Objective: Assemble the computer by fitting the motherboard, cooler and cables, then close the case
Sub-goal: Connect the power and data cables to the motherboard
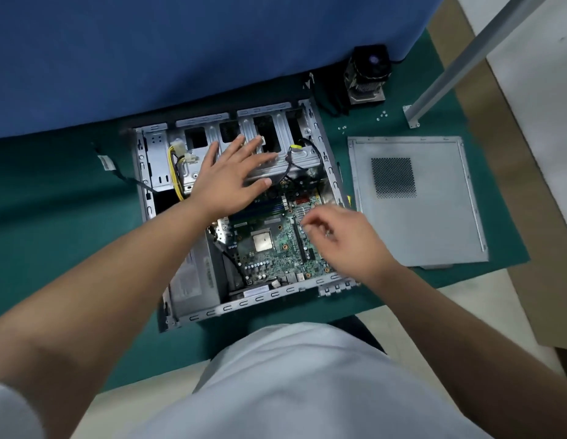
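- Left hand (231, 177) lies flat with its fingers spread and straight on the grey metal drive cage (302, 160) at the far end of the open silver steel computer case (244, 304); it grasps nothing, and I judge it is bracing the case or steadying the cage so that the other hand can work.
- Right hand (340, 237) hovers over the right part of the green motherboard (275, 245), fingers curled with thumb and forefinger drawn together as if pinching something small; motion blur hides whether a screw sits between them, so I cannot tell.
- That motherboard already lies inside the case, its square silver processor (262, 241) bare and uncovered, so the board seems seated but perhaps not yet fastened.
- Black fan cooler with finned aluminium base (367, 76) stands well apart on the green table mat (54, 185), beyond the case's far right corner, not yet fitted.
- Small silver screws (383, 115) lie scattered on the mat near the cooler, within reach of the right hand, likely kept there for fixing the board.
- Flat grey steel side panel with a perforated vent square (434, 223) lies just beside the case on the right, set off so the interior stays open.
- Yellow-and-black power cable bundle (177, 166) hangs loose in the far left bay, unplugged as far as I can see.
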The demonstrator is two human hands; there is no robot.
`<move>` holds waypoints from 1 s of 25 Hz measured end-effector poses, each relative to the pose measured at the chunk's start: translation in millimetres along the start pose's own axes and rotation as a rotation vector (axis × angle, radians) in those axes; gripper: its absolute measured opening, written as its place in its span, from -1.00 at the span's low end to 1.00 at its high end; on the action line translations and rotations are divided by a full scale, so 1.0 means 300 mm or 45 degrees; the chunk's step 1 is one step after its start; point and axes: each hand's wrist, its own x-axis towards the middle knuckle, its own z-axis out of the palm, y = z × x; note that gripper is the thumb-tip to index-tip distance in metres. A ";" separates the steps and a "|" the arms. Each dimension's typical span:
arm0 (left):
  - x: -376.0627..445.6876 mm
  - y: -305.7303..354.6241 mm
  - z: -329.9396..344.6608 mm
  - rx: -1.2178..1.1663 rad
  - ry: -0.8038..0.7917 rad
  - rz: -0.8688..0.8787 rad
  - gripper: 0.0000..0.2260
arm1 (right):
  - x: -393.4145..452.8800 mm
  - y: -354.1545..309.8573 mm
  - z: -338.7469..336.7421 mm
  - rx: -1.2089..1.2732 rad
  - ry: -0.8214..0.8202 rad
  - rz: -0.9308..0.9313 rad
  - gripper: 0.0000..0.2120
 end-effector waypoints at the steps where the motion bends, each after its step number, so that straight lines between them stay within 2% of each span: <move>1: -0.012 -0.001 -0.005 -0.034 0.010 0.020 -0.51 | -0.013 -0.019 0.021 0.013 -0.162 -0.017 -0.85; 3: -0.056 0.000 -0.018 -0.115 0.029 0.054 -0.56 | -0.029 -0.040 0.071 0.047 -0.377 -0.044 -0.85; 7: -0.234 -0.037 -0.017 0.003 0.063 0.121 -0.58 | -0.043 -0.046 0.152 0.174 -0.478 -0.042 -0.86; 13: -0.390 -0.080 0.034 0.333 0.175 -0.006 -0.56 | -0.062 -0.037 0.175 0.273 -0.365 -0.038 -0.95; 22: -0.384 -0.070 0.047 0.368 0.270 -0.062 -0.61 | -0.096 -0.034 0.167 0.139 -0.348 0.008 -0.92; 25: -0.384 -0.069 0.045 0.385 0.274 -0.070 -0.61 | -0.081 -0.035 0.160 0.187 -0.312 0.150 -0.93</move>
